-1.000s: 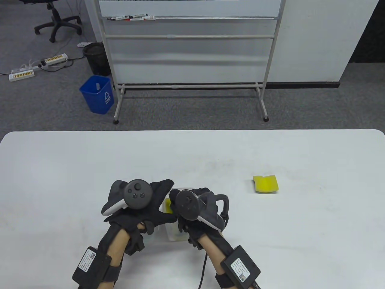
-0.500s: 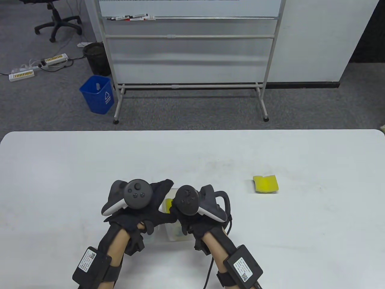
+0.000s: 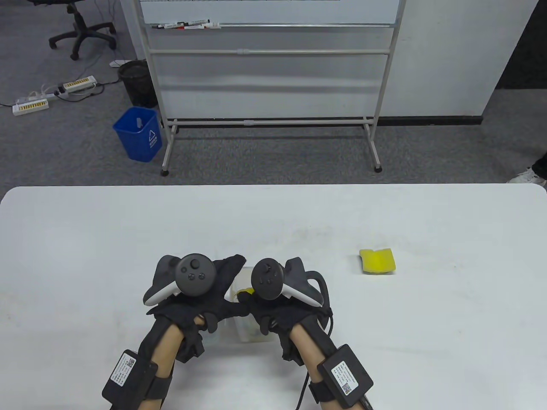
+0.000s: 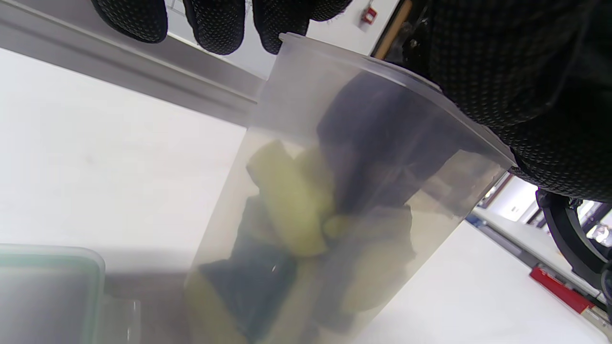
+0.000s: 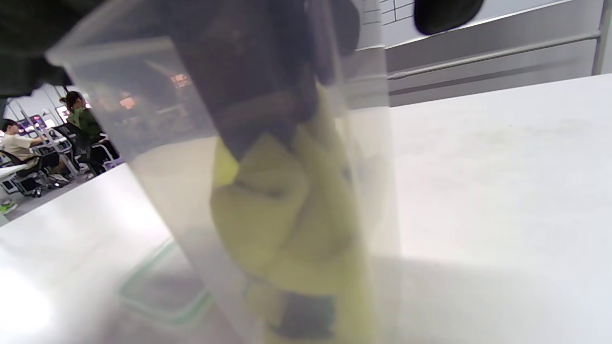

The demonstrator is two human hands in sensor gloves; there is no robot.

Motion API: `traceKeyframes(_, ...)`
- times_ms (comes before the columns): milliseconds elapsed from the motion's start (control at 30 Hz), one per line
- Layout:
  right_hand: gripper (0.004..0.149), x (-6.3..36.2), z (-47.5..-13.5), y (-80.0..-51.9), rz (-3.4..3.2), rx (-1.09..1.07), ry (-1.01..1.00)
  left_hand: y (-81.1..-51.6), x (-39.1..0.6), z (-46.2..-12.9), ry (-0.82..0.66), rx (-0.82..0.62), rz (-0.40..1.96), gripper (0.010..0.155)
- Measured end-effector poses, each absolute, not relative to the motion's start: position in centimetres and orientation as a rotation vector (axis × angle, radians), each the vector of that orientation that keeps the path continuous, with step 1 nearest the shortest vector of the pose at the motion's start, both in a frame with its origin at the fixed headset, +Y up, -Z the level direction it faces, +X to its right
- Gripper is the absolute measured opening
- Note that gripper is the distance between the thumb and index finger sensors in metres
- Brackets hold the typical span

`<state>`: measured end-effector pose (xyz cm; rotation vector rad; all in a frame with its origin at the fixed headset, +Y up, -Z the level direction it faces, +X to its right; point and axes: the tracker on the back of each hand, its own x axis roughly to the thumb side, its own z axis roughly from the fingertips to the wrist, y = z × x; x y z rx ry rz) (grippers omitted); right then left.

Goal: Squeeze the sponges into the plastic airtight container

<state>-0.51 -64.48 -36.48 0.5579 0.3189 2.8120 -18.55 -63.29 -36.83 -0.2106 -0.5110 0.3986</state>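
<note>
Your landmark is the clear plastic container, standing upright on the white table near its front edge, between your 2 hands. Your left hand is wrapped against the container's left side, thumb along the near wall and fingers curled over the far rim; it grips the wall and holds the container steady. Your right hand sits over the container's mouth on the right side, with its fingers reaching down inside the container and pressing on a yellow sponge, a small bit of which peeks out at the rim between your hands.

Through the container's cloudy wall, the left wrist view shows yellow and dark sponge pieces packed in the lower part, with the dark gloved fingers of your right hand on top of them. The right wrist view shows the same: folded yellow sponge under the dark fingertips.

Just left of the container, a clear lid with a green seal lies flat on the table. 1 more yellow sponge lies well to the right of the container, touching nothing.
</note>
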Motion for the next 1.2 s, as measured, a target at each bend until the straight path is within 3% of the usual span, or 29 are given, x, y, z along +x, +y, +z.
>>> traceKeyframes(233, 0.083, -0.8, -36.7, -64.3, 2.859, 0.5, 0.364, -63.3, -18.6, -36.9, -0.521, -0.218, 0.409, 0.101)
traceKeyframes(400, 0.08, -0.6, -36.6, -64.4, 2.804, 0.519, 0.364, -63.4, -18.7, -36.9, -0.52, -0.224, 0.414, 0.1)
traceKeyframes(767, 0.068, 0.8, -36.5, -63.0, 2.56, 0.626, 0.12, -63.4, -18.7, -36.9, -0.515, -0.228, 0.417, 0.098)
traceKeyframes(967, 0.067, 3.7, -36.0, -60.7, 2.383, 0.559, 0.037, -63.5, -18.6, -37.0, -0.519, -0.232, 0.421, 0.098)
traceKeyframes(1200, 0.067, 11.3, -36.0, -58.7, 2.191, 0.298, -0.229, -63.5, -18.6, -37.0, -0.523, -0.238, 0.422, 0.097)
